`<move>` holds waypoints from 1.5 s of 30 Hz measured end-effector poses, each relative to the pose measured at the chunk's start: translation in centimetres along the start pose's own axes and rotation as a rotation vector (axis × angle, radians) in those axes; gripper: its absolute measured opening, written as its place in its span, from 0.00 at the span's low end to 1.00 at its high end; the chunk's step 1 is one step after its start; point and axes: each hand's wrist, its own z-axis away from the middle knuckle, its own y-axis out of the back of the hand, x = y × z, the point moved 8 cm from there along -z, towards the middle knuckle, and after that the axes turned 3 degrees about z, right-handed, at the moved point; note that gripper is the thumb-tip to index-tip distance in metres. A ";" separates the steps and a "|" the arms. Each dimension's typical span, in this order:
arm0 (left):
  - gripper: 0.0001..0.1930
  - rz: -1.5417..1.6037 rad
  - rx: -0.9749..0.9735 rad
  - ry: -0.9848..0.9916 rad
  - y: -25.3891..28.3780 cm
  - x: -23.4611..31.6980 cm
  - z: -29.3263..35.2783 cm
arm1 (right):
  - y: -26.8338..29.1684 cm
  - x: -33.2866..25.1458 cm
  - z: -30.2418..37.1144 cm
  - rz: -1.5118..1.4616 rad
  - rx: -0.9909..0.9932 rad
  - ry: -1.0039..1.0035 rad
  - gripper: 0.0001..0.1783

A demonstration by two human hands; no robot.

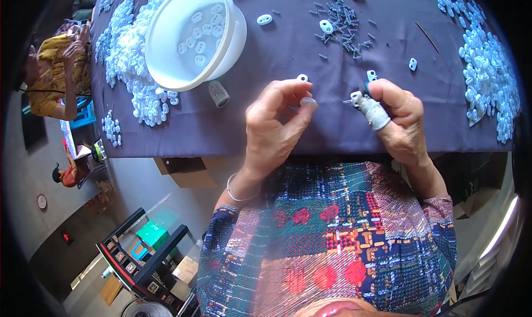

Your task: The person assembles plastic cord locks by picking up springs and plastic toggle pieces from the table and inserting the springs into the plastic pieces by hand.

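My right hand [402, 114] pinches a small white plastic piece [355, 98] with a hole; a thin metal spring [347, 102] sticks out of its left side. White tape wraps the right thumb, and a dark cover is on the index finger. To the left, my left hand [277, 125] is raised with its thumb and index finger slightly apart, nothing visible between them. A white holed piece [302, 78] shows just beyond the left index fingertip, partly hidden; whether the finger touches it I cannot tell. Another white two-holed piece [371, 74] lies behind my right fingers.
A white tub [235, 45] with several oval pieces tilts at the left beside a big white heap [130, 56]. Springs [346, 26] are piled farther back. A second heap [487, 78] lies right. A grey fabric tube [218, 94] and thin brown stick [426, 37] rest on the cloth.
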 end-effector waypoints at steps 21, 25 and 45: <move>0.10 0.563 -0.061 0.465 0.0 -3.0 1.3 | -1.6 -0.4 -0.7 0.001 0.020 -0.041 0.08; 0.10 0.599 -0.081 0.489 -0.3 -2.9 1.6 | -2.2 -0.1 -0.9 -0.006 0.014 -0.074 0.08; 0.09 0.519 -0.011 0.367 -0.5 -2.5 2.2 | -3.0 -0.6 -1.1 0.069 -0.067 0.013 0.06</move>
